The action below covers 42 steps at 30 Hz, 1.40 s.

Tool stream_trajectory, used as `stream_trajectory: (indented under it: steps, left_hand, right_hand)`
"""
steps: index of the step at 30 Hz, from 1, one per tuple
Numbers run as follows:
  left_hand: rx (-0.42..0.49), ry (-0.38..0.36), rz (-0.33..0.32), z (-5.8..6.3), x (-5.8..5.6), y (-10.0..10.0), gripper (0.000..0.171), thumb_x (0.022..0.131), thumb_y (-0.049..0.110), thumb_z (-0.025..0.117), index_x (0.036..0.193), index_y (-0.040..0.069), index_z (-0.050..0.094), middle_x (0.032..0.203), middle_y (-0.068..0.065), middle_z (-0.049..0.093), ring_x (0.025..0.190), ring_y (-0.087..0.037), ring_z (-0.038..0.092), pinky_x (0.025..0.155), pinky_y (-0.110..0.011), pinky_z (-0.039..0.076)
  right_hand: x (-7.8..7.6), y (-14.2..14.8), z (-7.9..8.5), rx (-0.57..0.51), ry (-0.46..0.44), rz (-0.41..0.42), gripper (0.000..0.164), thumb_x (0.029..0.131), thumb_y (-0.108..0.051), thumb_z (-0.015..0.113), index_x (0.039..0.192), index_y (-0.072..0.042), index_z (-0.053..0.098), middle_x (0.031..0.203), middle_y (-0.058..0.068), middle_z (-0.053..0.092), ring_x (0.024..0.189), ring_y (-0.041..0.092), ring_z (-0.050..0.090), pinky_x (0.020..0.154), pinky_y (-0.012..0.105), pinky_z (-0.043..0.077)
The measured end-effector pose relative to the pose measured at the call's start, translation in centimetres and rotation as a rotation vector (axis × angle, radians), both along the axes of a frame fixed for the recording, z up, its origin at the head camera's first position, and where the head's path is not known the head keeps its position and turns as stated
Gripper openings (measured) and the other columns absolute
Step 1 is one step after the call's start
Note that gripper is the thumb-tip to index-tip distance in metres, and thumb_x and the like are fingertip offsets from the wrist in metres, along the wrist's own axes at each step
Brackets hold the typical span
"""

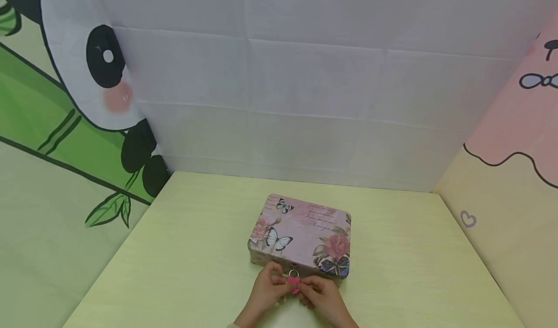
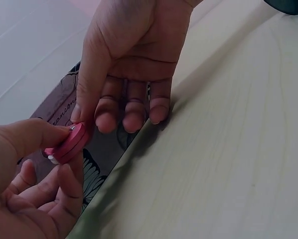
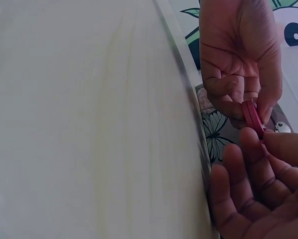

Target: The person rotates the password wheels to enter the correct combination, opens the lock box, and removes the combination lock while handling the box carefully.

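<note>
A small pink padlock (image 1: 294, 284) with a silver shackle hangs at the front clasp of a flat tin box (image 1: 301, 231). The box lid is pink, printed with roses, butterflies and script. My left hand (image 1: 267, 289) pinches the padlock from the left between thumb and fingers. From the right, my right hand (image 1: 323, 296) pinches the padlock's other side. In the left wrist view the pink body (image 2: 72, 143) sits between both thumbs, small dials or marks along its edge. The right wrist view shows the padlock (image 3: 252, 115) edge-on between the fingertips.
The box stands on a pale yellow table (image 1: 183, 250). A whitish cloth wall (image 1: 305, 85) rises behind it. A panda print (image 1: 87, 76) covers the left side panel and a pink figure (image 1: 523, 115) the right. A dark object (image 2: 284, 5) shows at the left wrist view's top corner.
</note>
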<state>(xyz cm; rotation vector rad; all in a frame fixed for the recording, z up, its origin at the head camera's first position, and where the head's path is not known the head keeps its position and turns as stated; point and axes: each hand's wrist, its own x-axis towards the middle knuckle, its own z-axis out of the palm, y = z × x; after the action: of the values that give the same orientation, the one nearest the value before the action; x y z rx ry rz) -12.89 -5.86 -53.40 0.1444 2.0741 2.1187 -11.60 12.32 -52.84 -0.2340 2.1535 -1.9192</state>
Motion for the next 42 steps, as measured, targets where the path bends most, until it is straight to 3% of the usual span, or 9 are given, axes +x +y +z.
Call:
stream_trajectory:
  steps: [9,13,16,22,30,42]
  left_hand:
    - [-0.022,0.008,-0.023,-0.5,-0.1,-0.2,0.029,0.083,-0.001,0.075,0.104,-0.014,0.06,0.082,-0.02,0.073,0.058,-0.009,0.06,0.05,-0.018,0.048]
    - [0.021,0.002,-0.048,-0.9,-0.1,-0.3,0.027,0.087,-0.001,0.072,0.104,-0.02,0.064,0.087,-0.022,0.072,0.061,-0.009,0.065,0.055,-0.021,0.055]
    - [0.057,-0.016,-0.054,-1.1,-0.1,-0.4,0.025,0.089,-0.001,0.069,0.105,-0.02,0.064,0.089,-0.023,0.072,0.06,-0.009,0.065,0.055,-0.022,0.056]
    - [0.046,-0.021,-0.049,-0.9,-0.1,-0.6,0.027,0.089,0.0,0.07,0.107,-0.019,0.064,0.086,-0.023,0.072,0.055,-0.007,0.063,0.049,-0.021,0.054]
    - [-0.005,0.05,-0.061,-0.7,-0.1,-0.6,0.025,0.086,-0.004,0.07,0.102,-0.022,0.063,0.084,-0.026,0.071,0.053,-0.004,0.06,0.048,-0.017,0.05]
    - [-0.003,0.047,-0.071,-0.9,-0.4,-0.6,0.023,0.085,-0.005,0.071,0.1,-0.022,0.065,0.088,-0.027,0.071,0.06,-0.006,0.062,0.046,-0.017,0.048]
  right_hand:
    - [-0.1,0.0,-0.1,0.008,0.008,-0.009,0.022,0.097,-0.004,0.062,0.103,0.017,0.064,0.08,0.019,0.069,0.064,0.008,0.061,0.057,0.019,0.051]
    - [-0.1,-0.1,-0.2,0.005,0.002,-0.022,0.022,0.097,-0.004,0.061,0.103,0.017,0.064,0.08,0.018,0.069,0.064,0.008,0.061,0.057,0.019,0.051]
    - [-0.2,-0.1,-0.4,0.001,-0.009,-0.03,0.022,0.098,-0.004,0.06,0.104,0.017,0.064,0.08,0.017,0.069,0.064,0.008,0.06,0.056,0.019,0.05]
    - [-0.3,0.0,-0.5,0.004,-0.014,-0.031,0.023,0.098,-0.005,0.061,0.105,0.017,0.064,0.08,0.018,0.069,0.064,0.01,0.061,0.055,0.02,0.05]
    - [-0.3,0.0,-0.3,0.007,0.003,-0.015,0.022,0.097,-0.003,0.061,0.104,0.017,0.064,0.081,0.019,0.069,0.064,0.009,0.06,0.056,0.019,0.05]
    - [-0.4,-0.1,-0.5,0.023,0.001,-0.018,0.021,0.097,-0.004,0.061,0.104,0.016,0.065,0.081,0.017,0.069,0.065,0.009,0.061,0.056,0.02,0.051]
